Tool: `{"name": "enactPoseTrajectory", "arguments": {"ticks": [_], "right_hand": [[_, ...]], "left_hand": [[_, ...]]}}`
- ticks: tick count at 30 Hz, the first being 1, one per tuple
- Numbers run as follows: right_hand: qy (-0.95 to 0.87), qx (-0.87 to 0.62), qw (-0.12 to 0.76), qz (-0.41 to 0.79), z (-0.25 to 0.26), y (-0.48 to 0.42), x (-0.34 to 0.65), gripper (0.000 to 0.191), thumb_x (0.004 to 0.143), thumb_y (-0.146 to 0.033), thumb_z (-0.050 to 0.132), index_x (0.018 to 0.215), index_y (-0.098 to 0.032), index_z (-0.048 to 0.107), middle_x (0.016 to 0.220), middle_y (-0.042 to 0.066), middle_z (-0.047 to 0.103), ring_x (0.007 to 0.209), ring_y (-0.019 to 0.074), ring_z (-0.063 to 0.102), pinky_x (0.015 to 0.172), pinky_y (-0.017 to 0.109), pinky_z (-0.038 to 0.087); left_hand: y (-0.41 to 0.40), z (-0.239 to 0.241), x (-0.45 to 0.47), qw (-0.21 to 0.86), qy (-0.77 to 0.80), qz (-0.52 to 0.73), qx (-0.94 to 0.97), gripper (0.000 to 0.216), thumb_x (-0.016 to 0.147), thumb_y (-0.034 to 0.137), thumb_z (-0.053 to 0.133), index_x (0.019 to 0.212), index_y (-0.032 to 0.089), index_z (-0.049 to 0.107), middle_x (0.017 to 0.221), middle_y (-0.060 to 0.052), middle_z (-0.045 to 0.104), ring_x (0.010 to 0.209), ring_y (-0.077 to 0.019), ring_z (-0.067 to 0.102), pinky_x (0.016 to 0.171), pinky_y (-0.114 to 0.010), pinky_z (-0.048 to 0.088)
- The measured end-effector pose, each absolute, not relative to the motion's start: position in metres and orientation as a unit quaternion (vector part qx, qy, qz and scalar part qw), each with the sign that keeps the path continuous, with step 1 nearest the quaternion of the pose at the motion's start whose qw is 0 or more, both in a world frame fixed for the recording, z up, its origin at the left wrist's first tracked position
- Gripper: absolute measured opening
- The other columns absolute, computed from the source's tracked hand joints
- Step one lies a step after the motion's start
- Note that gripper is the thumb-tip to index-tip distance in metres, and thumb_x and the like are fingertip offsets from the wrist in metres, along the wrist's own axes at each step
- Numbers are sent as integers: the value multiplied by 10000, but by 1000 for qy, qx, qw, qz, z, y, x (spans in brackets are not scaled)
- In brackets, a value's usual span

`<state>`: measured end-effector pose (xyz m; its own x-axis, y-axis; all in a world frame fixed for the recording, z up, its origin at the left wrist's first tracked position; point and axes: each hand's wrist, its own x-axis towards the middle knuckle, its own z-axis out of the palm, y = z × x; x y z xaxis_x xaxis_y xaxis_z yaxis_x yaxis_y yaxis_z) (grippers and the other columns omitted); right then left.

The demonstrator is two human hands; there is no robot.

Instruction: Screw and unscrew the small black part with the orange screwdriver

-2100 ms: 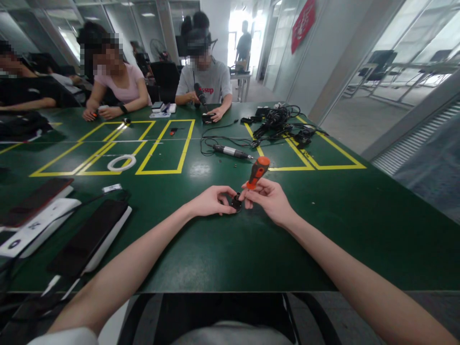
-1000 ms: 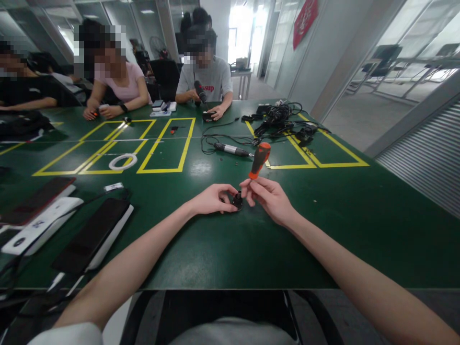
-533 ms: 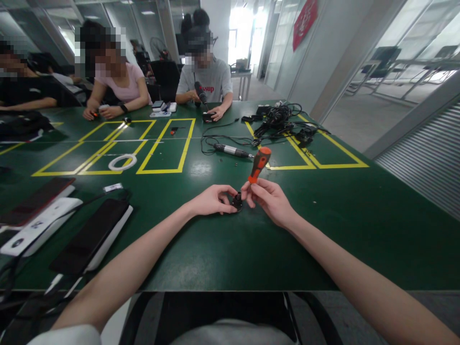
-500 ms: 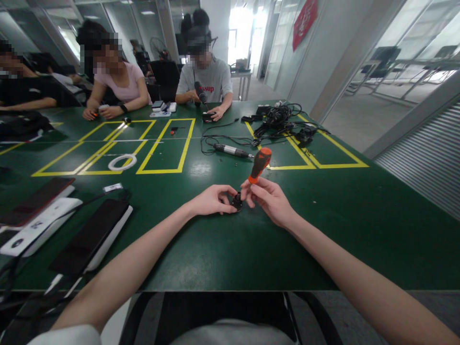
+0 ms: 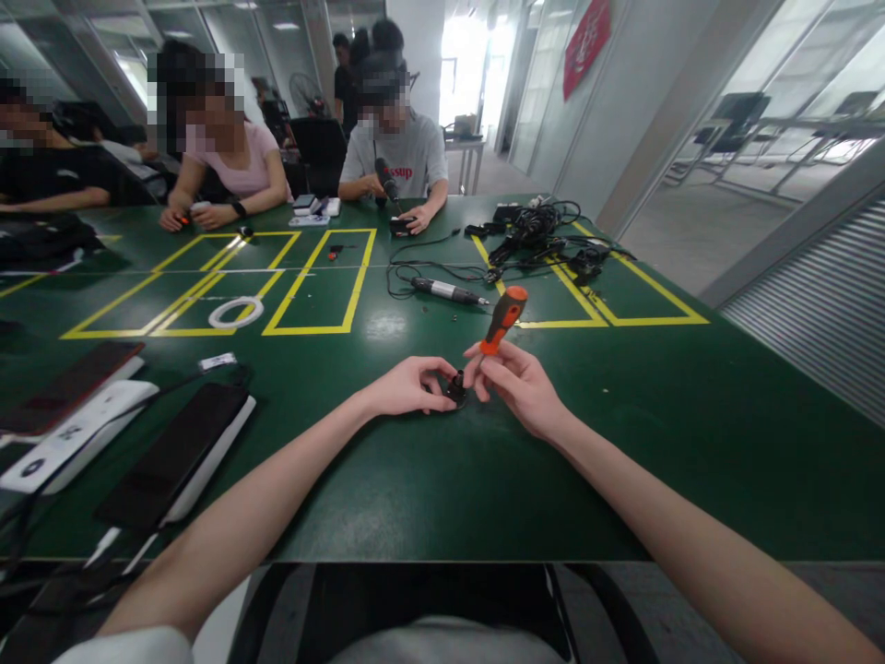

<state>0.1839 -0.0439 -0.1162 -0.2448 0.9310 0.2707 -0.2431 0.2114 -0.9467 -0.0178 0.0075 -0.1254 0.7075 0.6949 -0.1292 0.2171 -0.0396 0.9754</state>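
Observation:
My left hand (image 5: 413,385) pinches a small black round part (image 5: 456,391) with a short upright post, resting on the green table. In my right hand (image 5: 520,385) is a screwdriver with an orange and dark grey handle (image 5: 505,318). Its handle rises above my fingers and leans to the right. The screwdriver's shaft is mostly hidden behind the fingers, so I cannot tell whether its tip touches anything. My right fingertips are close beside the black part. Beyond the hands lies a grey and black pen-shaped electric screwdriver (image 5: 449,291) with a cable.
Tangled black cables (image 5: 536,231) lie at the back right. A white ring (image 5: 236,313) sits inside yellow tape lines. Phones on white power banks (image 5: 176,452) and their cords occupy the left side. Across the table, a person in a grey shirt (image 5: 397,157) holds a power tool.
The screwdriver handle has tilted slightly further to the right. My left hand and the black part have stayed nearly in place.

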Motion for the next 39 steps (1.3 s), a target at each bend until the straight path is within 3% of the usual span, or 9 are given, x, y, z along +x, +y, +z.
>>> {"name": "enactPoseTrajectory", "arguments": {"ticks": [3, 10, 14, 22, 27, 30, 33, 39], "right_hand": [[-573, -315, 538, 532, -117, -44, 184, 409, 822, -556, 841, 852, -220, 609, 680, -11, 698, 516, 113, 541, 534, 263, 474], [-581, -333, 529, 521, -115, -43, 184, 431, 858, -609, 779, 790, -191, 693, 715, 19, 701, 508, 103, 535, 516, 265, 460], [-565, -317, 536, 540, -116, -44, 183, 410, 823, -583, 826, 881, -210, 667, 709, 7, 715, 523, 118, 555, 534, 269, 481], [-587, -328, 527, 520, -115, -44, 184, 416, 854, -593, 794, 795, -192, 700, 692, 8, 682, 511, 102, 527, 524, 262, 453], [-576, -312, 530, 539, -116, -44, 184, 414, 829, -585, 822, 888, -209, 660, 702, 3, 710, 519, 115, 558, 534, 266, 482], [-581, -332, 536, 514, -115, -44, 185, 415, 815, -564, 842, 823, -213, 622, 686, 3, 708, 515, 114, 540, 538, 272, 485], [-594, -354, 534, 487, -114, -44, 186, 407, 798, -571, 850, 787, -202, 681, 675, 5, 681, 519, 115, 523, 527, 277, 461], [-592, -333, 529, 509, -114, -44, 185, 395, 879, -592, 762, 845, -201, 715, 753, 28, 716, 522, 114, 537, 536, 288, 476]], "left_hand": [[7, -125, -18, 610, 329, 192, 695, 373, 682, 262, 839, 972, 126, 648, 640, 54, 651, 499, -65, 566, 513, -201, 498], [8, -127, -19, 609, 329, 194, 695, 408, 679, 267, 847, 1003, 123, 645, 615, 55, 650, 500, -68, 563, 533, -204, 504], [8, -127, -18, 612, 326, 195, 694, 386, 676, 267, 845, 978, 129, 648, 617, 55, 647, 507, -69, 565, 531, -205, 513], [8, -126, -18, 614, 324, 196, 692, 414, 678, 265, 842, 1013, 121, 645, 613, 58, 645, 505, -72, 562, 534, -210, 511], [7, -124, -18, 614, 324, 190, 694, 359, 688, 265, 838, 951, 123, 639, 621, 52, 650, 507, -69, 565, 532, -207, 506], [7, -124, -18, 613, 327, 188, 694, 360, 692, 254, 837, 967, 123, 645, 619, 52, 652, 503, -69, 563, 529, -205, 500], [7, -126, -18, 612, 330, 194, 692, 394, 687, 247, 837, 1008, 123, 645, 607, 55, 653, 493, -69, 558, 526, -203, 498], [8, -128, -18, 613, 328, 195, 692, 375, 692, 246, 844, 993, 130, 653, 613, 58, 646, 504, -66, 562, 536, -204, 515]]}}
